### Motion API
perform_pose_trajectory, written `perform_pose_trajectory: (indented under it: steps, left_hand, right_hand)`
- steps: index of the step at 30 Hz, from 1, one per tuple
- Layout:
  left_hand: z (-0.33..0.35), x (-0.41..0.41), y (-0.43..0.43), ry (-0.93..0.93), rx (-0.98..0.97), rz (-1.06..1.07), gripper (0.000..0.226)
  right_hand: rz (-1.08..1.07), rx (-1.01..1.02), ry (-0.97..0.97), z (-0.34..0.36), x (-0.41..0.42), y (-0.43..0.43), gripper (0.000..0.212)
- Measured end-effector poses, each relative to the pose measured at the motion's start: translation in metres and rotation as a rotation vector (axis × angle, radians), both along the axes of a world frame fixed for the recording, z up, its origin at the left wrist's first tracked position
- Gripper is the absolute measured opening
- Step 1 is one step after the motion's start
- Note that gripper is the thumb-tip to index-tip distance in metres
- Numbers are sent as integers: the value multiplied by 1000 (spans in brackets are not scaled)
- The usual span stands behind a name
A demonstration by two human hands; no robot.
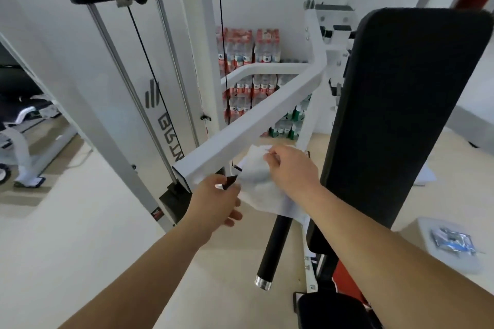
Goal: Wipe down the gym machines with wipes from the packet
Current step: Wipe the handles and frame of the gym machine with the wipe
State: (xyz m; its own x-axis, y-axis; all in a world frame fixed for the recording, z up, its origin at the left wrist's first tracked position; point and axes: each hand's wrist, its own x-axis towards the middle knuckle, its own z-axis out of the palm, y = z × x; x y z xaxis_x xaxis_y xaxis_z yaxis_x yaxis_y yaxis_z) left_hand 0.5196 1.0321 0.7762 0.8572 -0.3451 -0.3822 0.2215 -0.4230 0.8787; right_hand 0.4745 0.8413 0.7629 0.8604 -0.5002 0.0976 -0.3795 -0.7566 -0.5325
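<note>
A white wet wipe [260,184] is stretched between both hands just under the end of the machine's white arm [248,120]. My left hand [216,200] pinches the wipe's lower left edge, with a small dark piece between its fingers. My right hand [291,165] pinches the wipe's upper edge. Below the wipe hangs a black handle [272,248] with a chrome cap. The black back pad [401,104] stands upright to the right. A wipe packet [453,240] lies on a pale surface at the lower right.
The weight-stack guide rods and cable [149,83] run down on the left behind a clear panel. Packs of bottled water [248,48] are stacked against the back wall. Another white machine [24,141] stands far left. The floor is pale wood.
</note>
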Motion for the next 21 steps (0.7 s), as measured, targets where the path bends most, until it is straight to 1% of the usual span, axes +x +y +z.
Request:
perform_pose_trajectory:
  steps: [2, 4, 6, 7, 8, 9, 10, 11, 12, 13, 16, 18, 21]
  left_hand:
    - [-4, 29, 12, -359, 188, -127, 17]
    - [-5, 61, 21, -695, 281, -227, 19]
    - [-3, 94, 24, -992, 350, -348, 20]
    - [-2, 109, 24, -1117, 400, -429, 23]
    - [-4, 123, 22, -1202, 458, -515, 27]
    - [-8, 135, 20, -1240, 522, -601, 34]
    - [-14, 144, 18, -1234, 576, -682, 43]
    - [-20, 150, 16, -1191, 602, -758, 53]
    - [-28, 153, 14, -1136, 597, -817, 63]
    - [-35, 155, 14, -1088, 571, -845, 71]
    - [-47, 155, 13, -1046, 510, -793, 84]
    - [-48, 155, 12, -1040, 514, -757, 86]
    - [-49, 156, 12, -1026, 491, -744, 80]
  right_hand:
    - [-1, -78, 64, -16, 11, 3, 26]
    - [-51, -143, 8, -25, 17, 12, 24]
    - [-90, -315, -101, -27, 19, 23, 17]
    - [-65, -388, -138, -28, 15, 30, 19]
    - [-2, -412, -112, -28, 12, 38, 25]
    - [78, -401, -20, -27, 8, 46, 35]
    - [148, -395, 120, -27, 4, 53, 47]
    - [193, -423, 250, -27, 3, 57, 58]
    - [199, -464, 346, -26, 3, 60, 63]
    - [176, -499, 401, -26, 6, 61, 59]
    - [97, -569, 491, -24, 27, 69, 32]
    - [79, -548, 632, -17, 49, 72, 18]
    - [166, -447, 885, -6, 82, 67, 6]
